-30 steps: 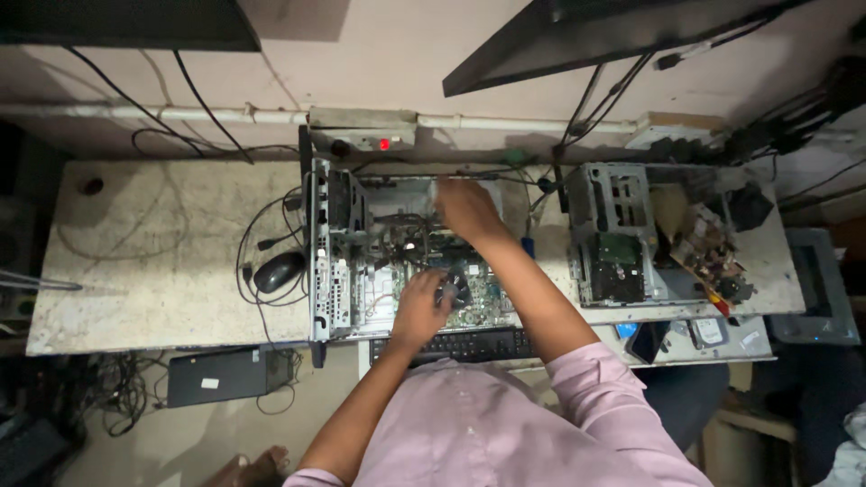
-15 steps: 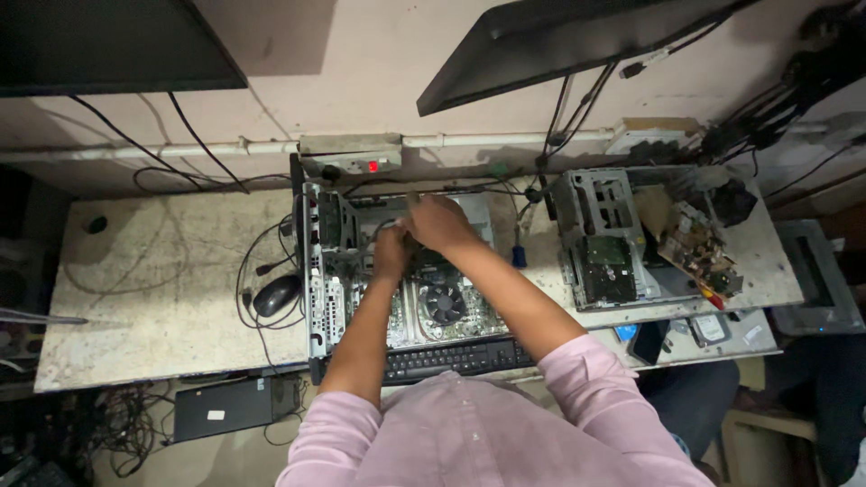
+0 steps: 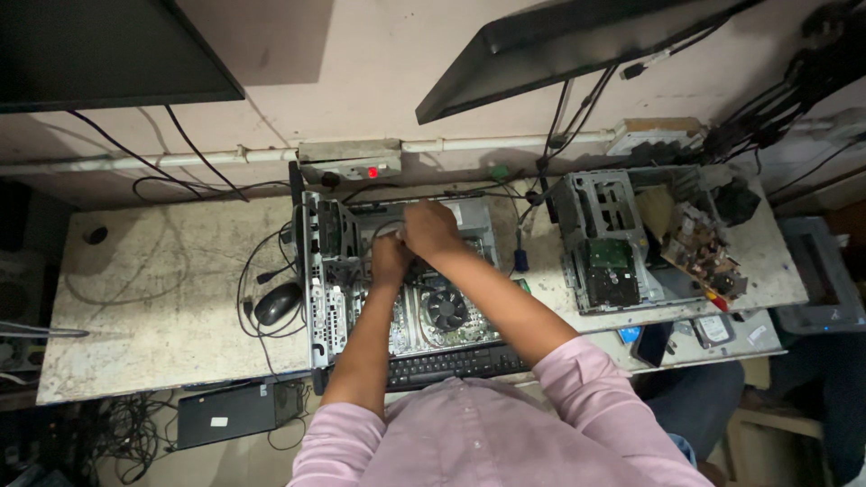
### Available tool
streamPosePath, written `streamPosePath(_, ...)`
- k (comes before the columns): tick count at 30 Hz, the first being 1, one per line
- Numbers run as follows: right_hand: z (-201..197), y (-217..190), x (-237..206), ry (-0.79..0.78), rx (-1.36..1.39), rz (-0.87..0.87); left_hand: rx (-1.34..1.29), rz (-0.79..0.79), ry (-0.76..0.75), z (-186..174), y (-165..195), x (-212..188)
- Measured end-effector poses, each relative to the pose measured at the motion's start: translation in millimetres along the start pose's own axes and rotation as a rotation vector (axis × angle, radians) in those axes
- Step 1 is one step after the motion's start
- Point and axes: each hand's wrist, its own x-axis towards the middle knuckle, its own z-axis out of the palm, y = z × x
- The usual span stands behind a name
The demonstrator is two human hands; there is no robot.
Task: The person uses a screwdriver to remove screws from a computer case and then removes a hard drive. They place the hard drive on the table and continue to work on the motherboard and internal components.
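An open desktop computer case (image 3: pixel 325 271) lies flat on the worn table (image 3: pixel 153 298), its motherboard and round cooler fan (image 3: pixel 446 309) showing. Both my hands are inside its far part, close together. My left hand (image 3: pixel 390 257) rests with curled fingers just left of my right hand (image 3: pixel 430 228), which is closed over something near the grey metal drive area. What either hand grips is hidden. A black keyboard (image 3: pixel 456 363) lies along the case's near edge.
A black mouse (image 3: pixel 277 302) with its cable lies left of the case. A second open case (image 3: pixel 613 239) with loose circuit boards (image 3: pixel 699 252) stands to the right. Two monitors hang overhead. A wall socket strip (image 3: pixel 350 162) and cables run behind.
My left hand has moved from the near side of the motherboard up to the far part of the case, beside my right hand. The view has shifted slightly.
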Motion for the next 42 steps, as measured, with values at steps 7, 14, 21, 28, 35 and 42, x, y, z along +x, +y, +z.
streamPosePath(7, 13.9, 19.1, 1.8, -0.02, -0.142, -0.068, 0.242, 0.228, -0.148, -5.6, -1.5, -15.8)
streamPosePath(14, 10.0, 40.5, -25.0, -0.097, -0.069, 0.094, 0.416, 0.138, -0.05, 9.5, -15.1, -27.6)
streamPosePath(21, 14.2, 42.2, -36.0, -0.117, -0.03, 0.116, 0.535, 0.224, 0.088, 22.3, -7.9, -22.3)
streamPosePath(28, 18.8, 53.8, -48.0, -0.168, -0.036, 0.119, 0.597, 0.202, 0.135, 35.0, -8.7, -18.3)
streamPosePath(35, 18.4, 99.3, -114.8, 0.196, 0.096, 0.135, 0.384, 0.201, 0.079, 37.4, -21.4, -22.8)
streamPosePath(42, -10.4, 181.1, -241.3, 0.478, 0.808, 0.433, 0.069, 0.303, 0.297, 59.2, -15.6, -44.0)
